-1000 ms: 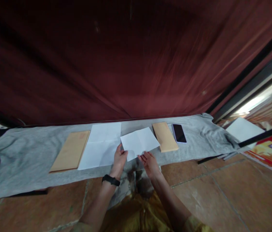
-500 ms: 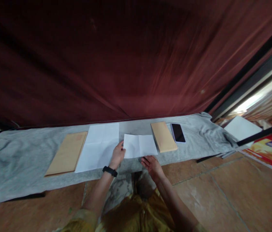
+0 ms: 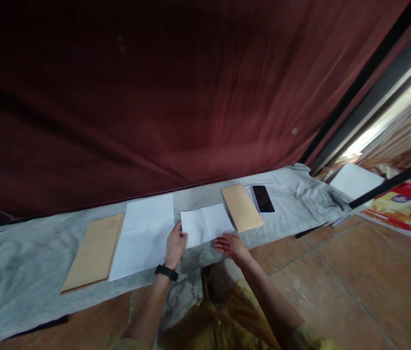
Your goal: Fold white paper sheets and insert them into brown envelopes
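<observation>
A folded white sheet of paper [image 3: 205, 224], creased down its middle, lies in front of me on a grey cloth. My left hand [image 3: 176, 244], with a black watch on the wrist, pinches its left edge between thumb and fingers. At the paper's lower right edge is my right hand [image 3: 229, 244], its fingers stretched out and nothing gripped in them. Left of my left hand lies a stack of larger white paper [image 3: 143, 236], with a faint crease across it. To the right of the folded sheet rests a brown envelope [image 3: 242, 208].
Beyond the larger paper, at the left, lie brown envelopes [image 3: 94, 250]. A smartphone [image 3: 263, 199] sits at the right. Grey cloth [image 3: 293, 199] covers the narrow bench, with a dark red curtain [image 3: 190, 97] behind it. A red printed box [image 3: 409, 209] stands at the far right.
The view has tilted and shifted slightly. My left hand keeps its pinch on the folded sheet, and my right hand stays by the sheet's lower right edge.
</observation>
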`<state>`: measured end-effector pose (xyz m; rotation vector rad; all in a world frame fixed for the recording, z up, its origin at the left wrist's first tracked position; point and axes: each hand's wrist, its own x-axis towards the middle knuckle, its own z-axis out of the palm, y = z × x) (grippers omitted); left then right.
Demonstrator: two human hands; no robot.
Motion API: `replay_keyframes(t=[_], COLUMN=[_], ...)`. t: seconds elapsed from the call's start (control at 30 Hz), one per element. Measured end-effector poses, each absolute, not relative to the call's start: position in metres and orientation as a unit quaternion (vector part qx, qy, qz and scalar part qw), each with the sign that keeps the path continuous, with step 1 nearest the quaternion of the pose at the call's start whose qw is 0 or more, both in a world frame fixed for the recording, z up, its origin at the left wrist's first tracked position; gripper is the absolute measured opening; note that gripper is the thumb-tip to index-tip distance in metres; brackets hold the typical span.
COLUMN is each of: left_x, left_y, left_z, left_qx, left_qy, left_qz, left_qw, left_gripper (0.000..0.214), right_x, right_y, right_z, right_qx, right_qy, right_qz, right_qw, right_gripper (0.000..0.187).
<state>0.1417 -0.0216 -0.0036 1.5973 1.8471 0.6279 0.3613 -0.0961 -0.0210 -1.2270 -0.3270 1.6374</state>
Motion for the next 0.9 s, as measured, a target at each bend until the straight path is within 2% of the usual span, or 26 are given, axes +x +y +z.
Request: replay_keyframes(t=[0.1,0.17,0.27,0.33,0.43,0.53,0.6,0.73,0.9], left_x=[0.143,0.143,0.144,0.144,0.145,0.152,0.165,0.198,0.208], left_y=[-0.021,-0.021,-0.02,-0.021,-0.027,-0.036,-0.042,-0.042,-0.027], left_z=[0.0,0.002,0.005,0.007,0.006,-0.001,-0.008,-0.022,-0.033], left_qx=[0.614,0.618,0.618,0.619,0.628,0.672,0.737,0.85,0.864], left_qy=[0.707,0.71,0.718,0.722,0.728,0.709,0.641,0.487,0.48], left_qz=[0.205,0.189,0.175,0.166,0.151,0.174,0.207,0.187,0.136], left_qw=[0.285,0.281,0.269,0.26,0.23,0.123,0.059,0.075,0.063], left_gripper=[0.054,0.053,0.05,0.05,0.05,0.044,0.041,0.043,0.047], right_x=[0.368,0.367,0.359,0.352,0.346,0.345,0.346,0.346,0.346], right_y=[-0.106,-0.109,-0.106,-0.1,-0.093,-0.091,-0.091,-0.092,-0.094], right_z=[-0.019,-0.016,-0.012,-0.014,-0.026,-0.041,-0.047,-0.05,-0.05], right_qx=[-0.56,-0.593,-0.585,-0.548,-0.52,-0.512,-0.513,-0.523,-0.506], right_qy=[-0.235,-0.323,-0.548,-0.699,-0.793,-0.817,-0.819,-0.814,-0.82], right_qz=[0.652,0.585,0.399,0.249,0.132,0.086,0.068,0.059,0.054], right_qw=[0.455,0.449,0.445,0.385,0.29,0.253,0.249,0.245,0.26], right_gripper=[0.037,0.037,0.031,0.036,0.041,0.042,0.043,0.041,0.038])
